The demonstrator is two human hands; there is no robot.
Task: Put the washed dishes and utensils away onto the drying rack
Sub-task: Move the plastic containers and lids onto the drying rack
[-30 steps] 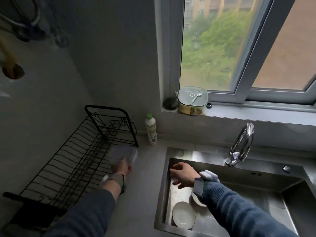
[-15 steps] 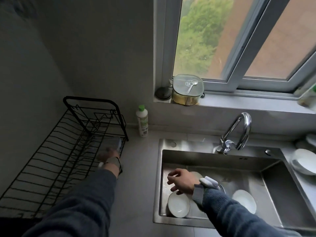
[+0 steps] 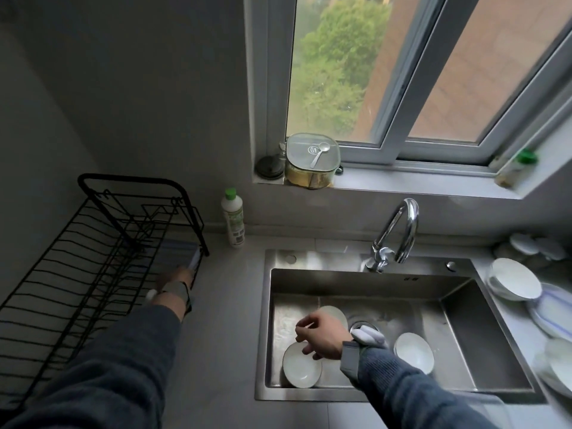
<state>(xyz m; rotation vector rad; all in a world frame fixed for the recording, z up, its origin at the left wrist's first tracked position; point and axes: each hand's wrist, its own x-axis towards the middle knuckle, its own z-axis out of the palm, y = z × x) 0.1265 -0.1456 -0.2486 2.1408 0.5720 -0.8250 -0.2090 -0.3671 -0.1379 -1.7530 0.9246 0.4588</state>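
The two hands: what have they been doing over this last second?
The left hand carried a clear dish down into the black rack, still holding it. The right hand dropped from the sink edge toward a white plate. The other plates stayed put.

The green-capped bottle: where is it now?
In the head view the green-capped bottle stands upright on the counter against the back wall, between the drying rack and the sink.
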